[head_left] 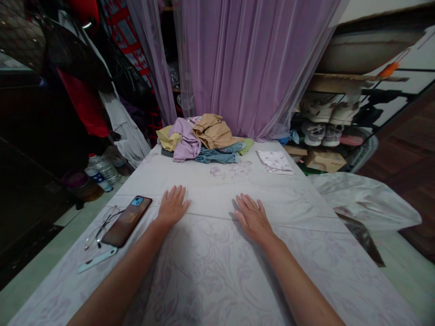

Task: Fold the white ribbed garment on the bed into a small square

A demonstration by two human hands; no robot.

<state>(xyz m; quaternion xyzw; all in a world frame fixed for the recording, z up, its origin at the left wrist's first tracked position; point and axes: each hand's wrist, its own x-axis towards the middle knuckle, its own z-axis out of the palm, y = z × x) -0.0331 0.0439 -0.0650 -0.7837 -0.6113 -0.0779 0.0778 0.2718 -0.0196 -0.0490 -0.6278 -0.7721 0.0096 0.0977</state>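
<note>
A person leans over a bed [326, 267] made up with a lilac-patterned sheet, both bare hands laid on a white ribbed knit cloth [244, 203] that crosses the middle of the bed. The left hand [173, 207] sits palm down near the cloth's upper edge, fingers slightly spread and pointing away from the body. The right hand [253, 219] mirrors it, angled slightly inward, with its fingers fanned on the ribbing. Neither grip holds anything: both stay wide and flat, a pose that looks suited to pressing or smoothing rather than grasping. The left forearm [132, 267] and right forearm [292, 276] reach forward and converge toward the bed's centre, which would put the person's weight evenly over the cloth.

Near the bed's left edge, a smartphone in a brown case [126, 222] lies just beside the left hand, with eyeglasses [102, 226] touching its side and a slim white object [97, 261] below them, kept clear of the cloth. At the bed's far end sit a heap of clothes [200, 138], including tan shorts [213, 131] and jeans [219, 155], and a folded floral cloth [274, 162].
</note>
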